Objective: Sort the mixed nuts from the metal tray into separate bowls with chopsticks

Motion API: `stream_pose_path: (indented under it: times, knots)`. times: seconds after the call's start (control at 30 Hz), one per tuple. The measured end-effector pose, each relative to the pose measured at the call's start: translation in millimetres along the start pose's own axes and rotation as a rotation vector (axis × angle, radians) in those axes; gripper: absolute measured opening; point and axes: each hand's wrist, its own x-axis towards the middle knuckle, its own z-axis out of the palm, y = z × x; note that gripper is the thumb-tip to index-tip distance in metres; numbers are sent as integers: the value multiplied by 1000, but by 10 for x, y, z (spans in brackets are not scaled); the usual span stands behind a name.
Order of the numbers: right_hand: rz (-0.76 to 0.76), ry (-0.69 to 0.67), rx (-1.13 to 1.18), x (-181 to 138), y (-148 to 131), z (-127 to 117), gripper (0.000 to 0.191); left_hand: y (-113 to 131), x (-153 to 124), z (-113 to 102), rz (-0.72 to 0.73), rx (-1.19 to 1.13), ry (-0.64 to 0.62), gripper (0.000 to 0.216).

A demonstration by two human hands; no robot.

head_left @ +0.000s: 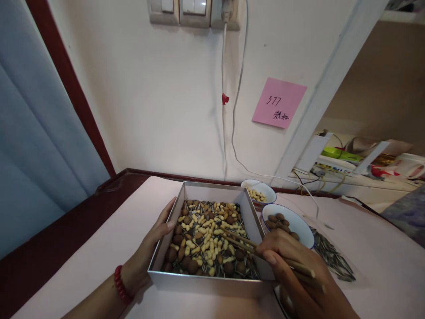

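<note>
Chopsticks, a wooden pair (255, 248), pinched in the right hand (295, 270), tips over mixed nuts and seeds in the shallow grey square box (212, 281) on the pink desk (99, 248). Left hand (151, 248) lies open against the box wall. Risk: round nuts likely slip the tips and roll away.

- Square pink sticky note (279, 103) with handwriting, on the white wall
- Thin white cable (223, 102) hanging from the socket
- Blue-grey curtain (36, 133) beyond the table's left edge
</note>
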Motion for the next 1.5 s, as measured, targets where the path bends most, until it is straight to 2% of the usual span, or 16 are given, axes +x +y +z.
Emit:
stream_pose_path:
  times: [0.1,0.4,0.63,0.77,0.87,1.03,1.2,1.27,1.37,1.5]
  knots:
    - [-22,4,-23,-3,-7,0,26,-29,-9,10,-9,-25,-6,78]
    - [-58,24,-79,2,-8,0,26,-31,30,-11,81,1,14,70]
    - [47,57,-54,-40,-28,-53,28,-48,47,-33,101,31,22,75]
    - [36,72,-36,-23,-31,-81,28,-74,82,-96,104,77,41,71]
    - [40,158,-10,-32,-9,-137,26,-82,111,-132,134,116,61,68]
    - [93,486,101,-112,57,-296,26,-94,144,-168,108,114,65,71]
    - [183,761,70,-100,265,-349,26,-152,233,-274,136,120,84,75]
    - [263,771,35,-69,384,-331,27,-171,270,-313,147,124,88,78]
    - [339,709,30,-51,493,-303,31,-174,271,-316,124,102,81,79]
    - [301,683,13,-101,394,-298,28,-150,192,-234,123,100,53,72]
